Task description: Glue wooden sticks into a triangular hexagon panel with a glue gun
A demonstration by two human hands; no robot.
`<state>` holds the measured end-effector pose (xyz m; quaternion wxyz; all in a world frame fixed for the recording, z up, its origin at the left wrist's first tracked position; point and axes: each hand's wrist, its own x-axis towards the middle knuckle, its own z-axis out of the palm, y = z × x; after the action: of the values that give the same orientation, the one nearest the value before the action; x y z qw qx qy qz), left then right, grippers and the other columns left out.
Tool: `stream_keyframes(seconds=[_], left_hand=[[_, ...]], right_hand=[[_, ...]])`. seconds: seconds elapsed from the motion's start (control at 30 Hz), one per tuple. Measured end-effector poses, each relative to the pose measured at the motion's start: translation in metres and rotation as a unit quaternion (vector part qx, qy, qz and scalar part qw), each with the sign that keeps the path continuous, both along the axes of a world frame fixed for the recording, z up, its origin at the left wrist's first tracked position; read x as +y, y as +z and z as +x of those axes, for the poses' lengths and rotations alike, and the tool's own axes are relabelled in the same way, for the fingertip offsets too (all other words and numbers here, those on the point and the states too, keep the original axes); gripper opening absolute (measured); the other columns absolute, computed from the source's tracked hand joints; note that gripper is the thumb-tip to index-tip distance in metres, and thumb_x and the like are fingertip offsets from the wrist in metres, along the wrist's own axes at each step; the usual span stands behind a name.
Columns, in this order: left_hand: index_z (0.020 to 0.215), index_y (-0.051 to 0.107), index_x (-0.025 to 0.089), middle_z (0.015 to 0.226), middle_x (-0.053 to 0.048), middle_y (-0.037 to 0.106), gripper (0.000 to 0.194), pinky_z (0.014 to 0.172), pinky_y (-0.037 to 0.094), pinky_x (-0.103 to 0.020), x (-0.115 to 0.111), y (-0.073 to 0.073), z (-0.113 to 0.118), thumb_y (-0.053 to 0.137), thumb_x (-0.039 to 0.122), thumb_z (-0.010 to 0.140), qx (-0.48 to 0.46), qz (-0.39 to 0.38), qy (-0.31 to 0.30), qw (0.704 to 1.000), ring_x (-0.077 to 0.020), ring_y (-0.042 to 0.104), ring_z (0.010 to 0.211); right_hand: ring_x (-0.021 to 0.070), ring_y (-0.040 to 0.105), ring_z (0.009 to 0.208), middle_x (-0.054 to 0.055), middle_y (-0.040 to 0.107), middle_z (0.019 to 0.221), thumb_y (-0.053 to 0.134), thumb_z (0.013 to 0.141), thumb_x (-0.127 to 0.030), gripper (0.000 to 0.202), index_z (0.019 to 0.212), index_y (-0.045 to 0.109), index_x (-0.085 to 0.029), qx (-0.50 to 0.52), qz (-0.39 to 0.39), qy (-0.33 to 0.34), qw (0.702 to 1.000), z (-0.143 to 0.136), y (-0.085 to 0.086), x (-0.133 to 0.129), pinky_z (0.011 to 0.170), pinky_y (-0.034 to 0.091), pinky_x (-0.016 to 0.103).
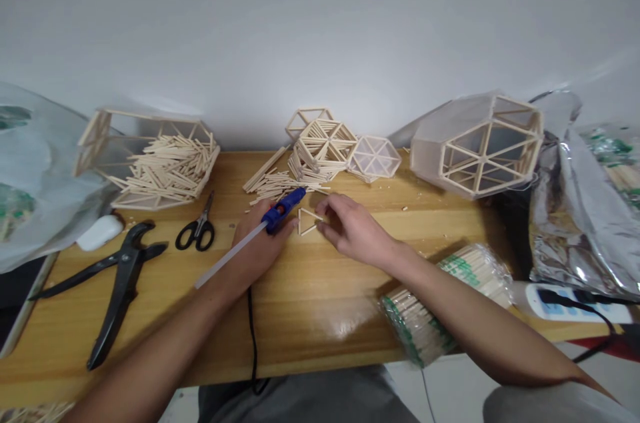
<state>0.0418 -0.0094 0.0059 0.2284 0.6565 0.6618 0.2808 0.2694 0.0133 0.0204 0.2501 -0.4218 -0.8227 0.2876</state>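
Now the left hand (263,247) holds a glue gun (281,211), the right hand (356,228) by a triangle (299,223), grip unclear.

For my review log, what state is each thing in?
Glue gun: in left hand, glue stick protruding
Right hand: bent, at the stick triangle
Stick triangle: three sides laid out; joints unclear
Pliers: jaws open
Scissors: lying flat
Left frame: filled with loose sticks
Right frame: sides covered, near end open
Stick packet: plastic-wrapped
Power strip: plugs inserted
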Motion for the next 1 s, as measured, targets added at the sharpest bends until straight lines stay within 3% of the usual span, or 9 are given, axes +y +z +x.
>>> stream_keyframes(seconds=[0.17,0.33,0.47,0.63,0.83,1.0], left_hand=[[0.092,0.065,0.024,0.083,-0.003,0.073,0.020,0.072,0.051,-0.035,-0.002,0.002,-0.011,0.068,0.044,0.090,-0.032,0.016,-0.032,0.999,-0.0234,0.068,0.076],[0.080,0.062,0.025,0.073,0.001,0.067,0.023,0.065,0.046,-0.031,0.000,0.012,-0.032,0.066,0.043,0.093,-0.016,0.032,-0.134,0.990,-0.0195,0.062,0.068],[0.082,0.063,0.024,0.072,0.001,0.065,0.024,0.063,0.044,-0.030,0.003,0.013,-0.047,0.068,0.045,0.093,0.002,0.031,-0.213,0.976,-0.0184,0.060,0.067],[0.083,0.064,0.024,0.078,0.000,0.068,0.026,0.068,0.045,-0.029,0.002,0.013,-0.042,0.067,0.047,0.096,0.024,0.030,-0.277,0.960,-0.0186,0.062,0.073],[0.084,0.063,0.023,0.078,0.000,0.066,0.023,0.066,0.043,-0.029,0.002,0.012,-0.030,0.066,0.042,0.098,0.047,0.055,-0.289,0.955,-0.0180,0.061,0.072],[0.087,0.065,0.023,0.080,0.000,0.069,0.023,0.066,0.046,-0.029,0.002,0.011,-0.030,0.066,0.044,0.098,0.058,0.063,-0.242,0.967,-0.0178,0.064,0.073]], right_hand=[[0.0196,0.061,0.079,0.005,0.066,0.091,0.060,0.086,-0.008,0.019,0.101,0.057,-0.020,0.035,-0.026,-0.007,0.999,0.002,0.001,0.001,0.074,0.047,0.031],[0.0180,0.061,0.076,0.003,0.067,0.087,0.057,0.084,-0.005,0.021,0.100,0.059,-0.020,0.069,-0.051,-0.014,0.996,0.003,0.002,0.001,0.072,0.047,0.028],[0.0172,0.060,0.074,0.003,0.066,0.084,0.055,0.083,-0.004,0.023,0.099,0.059,-0.020,0.076,-0.052,-0.018,0.996,0.003,0.003,0.001,0.071,0.047,0.028],[0.0171,0.060,0.075,0.003,0.066,0.085,0.054,0.084,-0.004,0.023,0.100,0.059,-0.019,0.077,-0.041,-0.014,0.996,0.003,0.003,0.002,0.072,0.047,0.028],[0.0169,0.061,0.075,0.004,0.068,0.087,0.054,0.083,-0.003,0.024,0.101,0.061,-0.018,0.079,-0.038,-0.017,0.996,0.003,0.002,0.002,0.073,0.048,0.029],[0.0162,0.062,0.075,0.003,0.068,0.088,0.056,0.084,-0.005,0.023,0.101,0.061,-0.019,0.108,-0.051,-0.028,0.992,0.004,0.004,0.002,0.071,0.048,0.028]])
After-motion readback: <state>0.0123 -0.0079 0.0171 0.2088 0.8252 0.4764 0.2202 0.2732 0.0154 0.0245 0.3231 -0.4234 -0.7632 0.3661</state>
